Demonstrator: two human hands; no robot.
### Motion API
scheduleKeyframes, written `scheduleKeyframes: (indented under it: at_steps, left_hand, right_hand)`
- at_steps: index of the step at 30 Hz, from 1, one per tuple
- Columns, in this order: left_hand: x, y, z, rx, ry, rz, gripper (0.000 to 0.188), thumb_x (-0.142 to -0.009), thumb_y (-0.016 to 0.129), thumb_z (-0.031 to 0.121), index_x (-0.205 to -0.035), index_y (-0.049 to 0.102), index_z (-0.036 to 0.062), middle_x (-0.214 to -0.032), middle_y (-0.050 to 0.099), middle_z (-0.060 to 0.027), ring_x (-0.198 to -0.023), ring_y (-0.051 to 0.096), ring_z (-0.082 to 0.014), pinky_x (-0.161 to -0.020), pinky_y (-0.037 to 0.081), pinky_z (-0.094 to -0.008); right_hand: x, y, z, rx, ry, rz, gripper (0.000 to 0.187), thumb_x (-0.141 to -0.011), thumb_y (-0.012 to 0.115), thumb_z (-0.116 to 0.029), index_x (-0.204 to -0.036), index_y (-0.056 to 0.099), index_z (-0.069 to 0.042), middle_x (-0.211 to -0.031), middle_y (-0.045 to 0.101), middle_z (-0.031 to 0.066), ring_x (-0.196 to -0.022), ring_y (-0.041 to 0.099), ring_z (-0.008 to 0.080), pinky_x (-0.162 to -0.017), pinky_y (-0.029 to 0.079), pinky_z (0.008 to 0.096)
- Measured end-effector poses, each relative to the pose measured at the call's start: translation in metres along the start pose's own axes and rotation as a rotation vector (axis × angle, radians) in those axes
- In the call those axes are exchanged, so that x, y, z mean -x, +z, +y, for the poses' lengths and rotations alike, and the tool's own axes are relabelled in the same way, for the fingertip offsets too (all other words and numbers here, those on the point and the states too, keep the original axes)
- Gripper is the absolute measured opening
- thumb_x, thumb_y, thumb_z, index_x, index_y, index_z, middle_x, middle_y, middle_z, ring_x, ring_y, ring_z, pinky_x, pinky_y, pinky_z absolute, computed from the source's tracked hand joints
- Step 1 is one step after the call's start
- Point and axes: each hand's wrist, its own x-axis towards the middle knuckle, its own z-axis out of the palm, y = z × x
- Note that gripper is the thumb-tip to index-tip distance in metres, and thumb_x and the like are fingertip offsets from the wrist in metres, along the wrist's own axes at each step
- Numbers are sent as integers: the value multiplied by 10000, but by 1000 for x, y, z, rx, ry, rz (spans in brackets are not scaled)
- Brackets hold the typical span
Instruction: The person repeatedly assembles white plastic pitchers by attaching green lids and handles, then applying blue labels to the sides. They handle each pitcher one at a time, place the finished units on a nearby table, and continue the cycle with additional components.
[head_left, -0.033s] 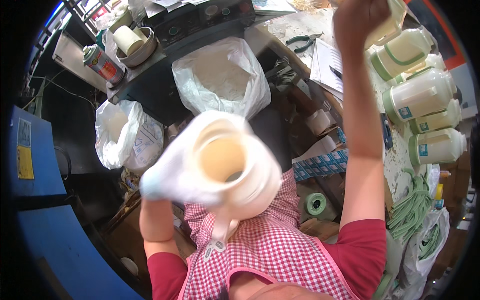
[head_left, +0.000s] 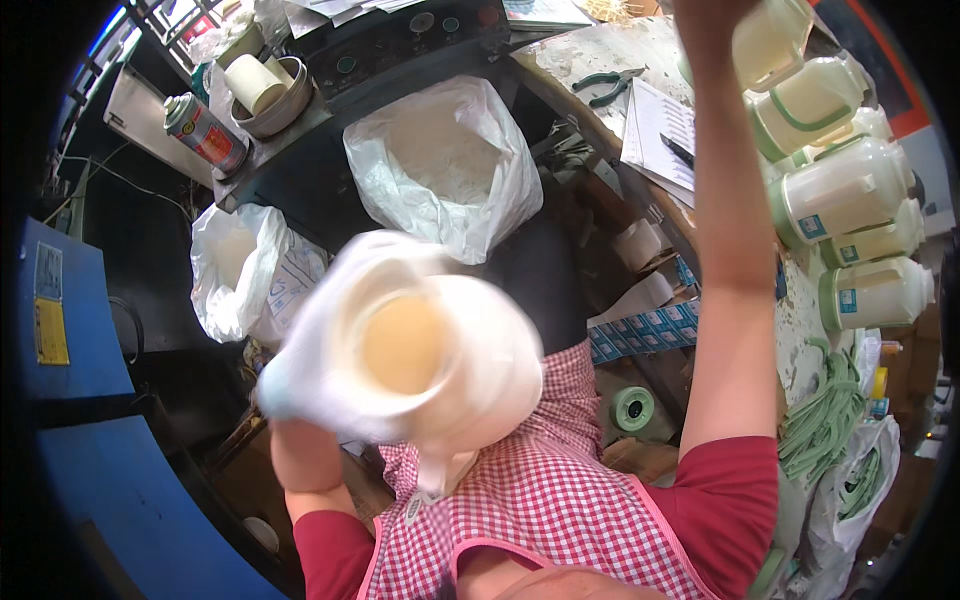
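Observation:
My left hand (head_left: 310,365), in a white glove, grips a cream plastic jug body (head_left: 492,365) by its side, above my lap. Its round mouth faces up and the inside looks yellowish. Motion smears both the glove and the jug, so single fingers do not show. A handle hangs at the jug's lower side, over my checked apron (head_left: 540,490). Stretched far up and to the right, my right hand (head_left: 715,12) is mostly cut off by the top edge; its fingers are hidden. Closest to it is a cream-and-green jug (head_left: 775,45) on the bench.
Several cream jugs with green bases (head_left: 845,190) line the right-hand bench (head_left: 800,350). Pliers (head_left: 610,88) and papers (head_left: 655,130) lie there too. Ahead are a large white bag (head_left: 440,220) and a smaller one (head_left: 225,300). Green straps (head_left: 825,410) hang at right; blue cabinets (head_left: 80,380) stand left.
The jug in my left hand has shifted left and slightly down, its mouth turning with it. My right hand has moved up, further out of the picture.

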Motion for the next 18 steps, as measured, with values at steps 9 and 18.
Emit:
scheduleKeyframes:
  at_steps: [9, 18]
  left_hand:
    - [102, -65, 50, -393, 276, 965, 985, -818, 733, 605, -1515, 444, -29, -1559, 438, -271, -1442, 471, -401, -1175, 455, -522]
    - [102, -85, -6, -734, -36, 898, 1031, -718, 801, 506, -1499, 461, -76, -1531, 474, -296, -1395, 514, -404, -1186, 398, -511]
  right_hand:
    - [-88, 51, 262, 753, 340, -599, 219, -866, 750, -217, -1031, 799, -81, -983, 778, 168, -911, 743, 352, -818, 589, 421]
    - [9, 161, 386, 1109, 387, -698, 198, -857, 657, -131, -976, 786, -40, -1052, 766, 207, -963, 748, 369, -846, 577, 487]
